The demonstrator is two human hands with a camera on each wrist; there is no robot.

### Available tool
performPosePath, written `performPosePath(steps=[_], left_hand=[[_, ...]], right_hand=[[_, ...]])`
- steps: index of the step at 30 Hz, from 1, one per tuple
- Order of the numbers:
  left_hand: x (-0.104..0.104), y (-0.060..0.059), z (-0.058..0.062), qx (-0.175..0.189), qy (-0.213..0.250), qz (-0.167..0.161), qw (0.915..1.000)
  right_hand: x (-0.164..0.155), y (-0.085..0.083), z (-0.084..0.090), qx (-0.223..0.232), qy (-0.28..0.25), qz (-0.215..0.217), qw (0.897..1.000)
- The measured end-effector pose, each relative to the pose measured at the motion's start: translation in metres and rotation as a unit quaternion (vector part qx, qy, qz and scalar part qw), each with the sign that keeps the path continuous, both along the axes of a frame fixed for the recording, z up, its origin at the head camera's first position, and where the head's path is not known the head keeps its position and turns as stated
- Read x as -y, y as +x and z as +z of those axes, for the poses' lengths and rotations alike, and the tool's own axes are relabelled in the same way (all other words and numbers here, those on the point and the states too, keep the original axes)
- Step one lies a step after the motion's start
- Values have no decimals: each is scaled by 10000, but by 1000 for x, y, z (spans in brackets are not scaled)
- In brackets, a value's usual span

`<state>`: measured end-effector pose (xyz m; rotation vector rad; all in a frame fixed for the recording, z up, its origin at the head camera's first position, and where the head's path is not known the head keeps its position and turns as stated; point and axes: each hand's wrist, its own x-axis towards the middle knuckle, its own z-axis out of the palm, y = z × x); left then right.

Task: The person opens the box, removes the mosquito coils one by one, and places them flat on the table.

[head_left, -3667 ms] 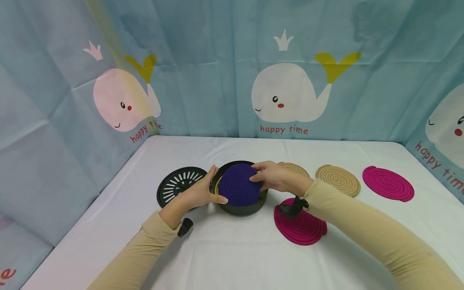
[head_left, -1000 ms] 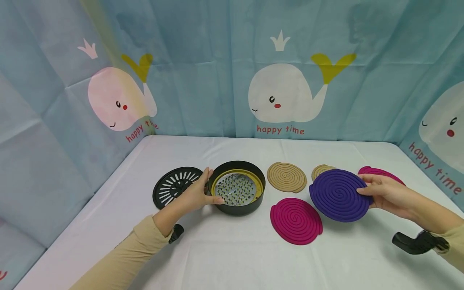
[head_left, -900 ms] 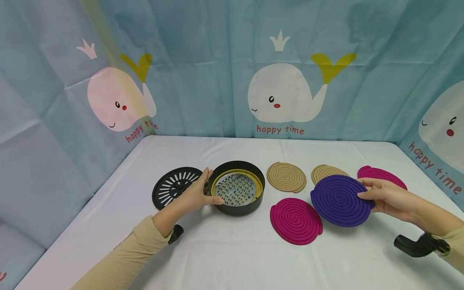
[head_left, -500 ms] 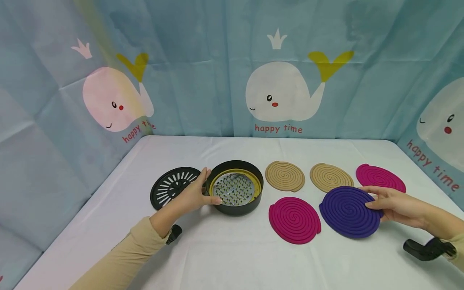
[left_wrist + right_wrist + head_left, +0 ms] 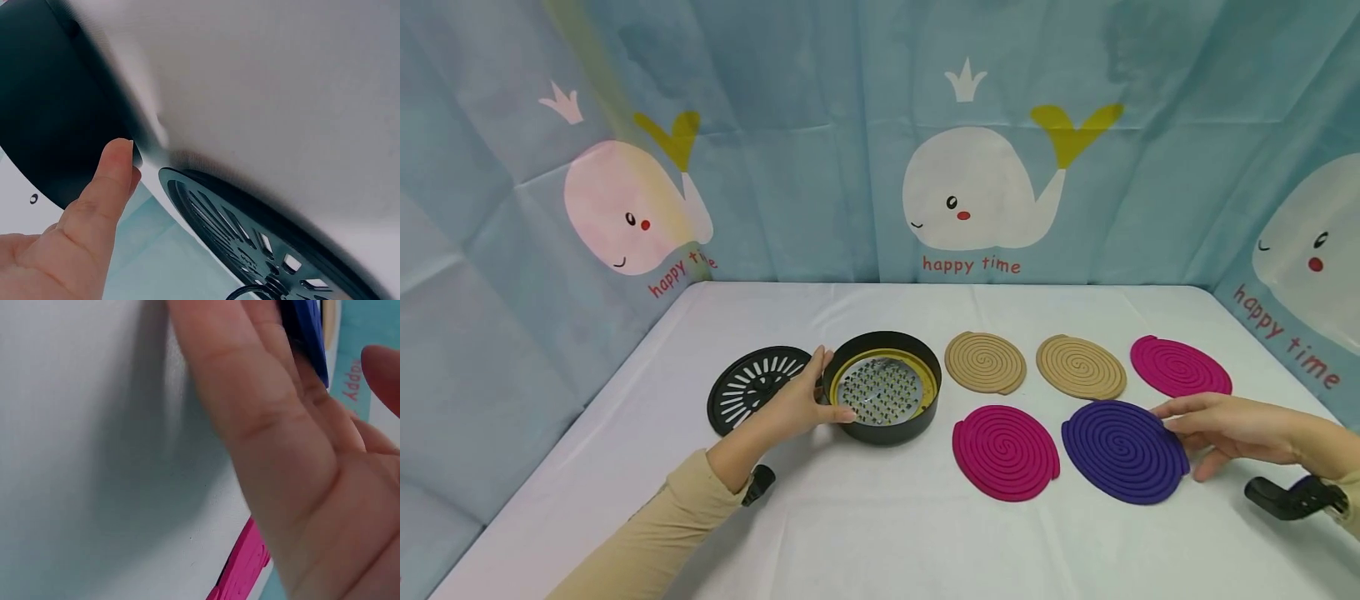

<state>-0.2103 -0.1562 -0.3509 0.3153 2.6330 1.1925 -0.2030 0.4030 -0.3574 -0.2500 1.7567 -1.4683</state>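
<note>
My left hand (image 5: pixel 801 408) rests on the left side of a round black mosquito coil holder (image 5: pixel 925 414), thumb at the front rim. Its straight finger (image 5: pixel 103 187) touches the black wall in the left wrist view. Inside the holder are a yellow ring and a dotted metal plate (image 5: pixel 880 390). At the right, a purple mosquito coil (image 5: pixel 1123 450) lies on the white table. My right hand (image 5: pixel 1240 429) is at that coil's right edge, fingers loosely extended. In the right wrist view the thumb (image 5: pixel 382 375) stands apart from the coil's blue-looking edge (image 5: pixel 307 337).
A slotted black lid (image 5: pixel 737 392) lies left of the holder, partly behind my left hand. Tan coils (image 5: pixel 985 362) (image 5: pixel 1081 367) lie in the back row with a magenta coil (image 5: pixel 1180 367). Another magenta coil (image 5: pixel 1006 454) lies just left of the purple one.
The purple coil, earlier in both hands over the holder, was carried right and lowered onto the table by my right hand, whose grip has loosened. My left hand has stayed at the holder.
</note>
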Motion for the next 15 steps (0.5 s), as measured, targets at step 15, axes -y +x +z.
performPosePath(steps=[15], left_hand=[[1,0,-1,-87,-55,-1,9999]], right_hand=[[-7,-2,3,11,23,464,9989]])
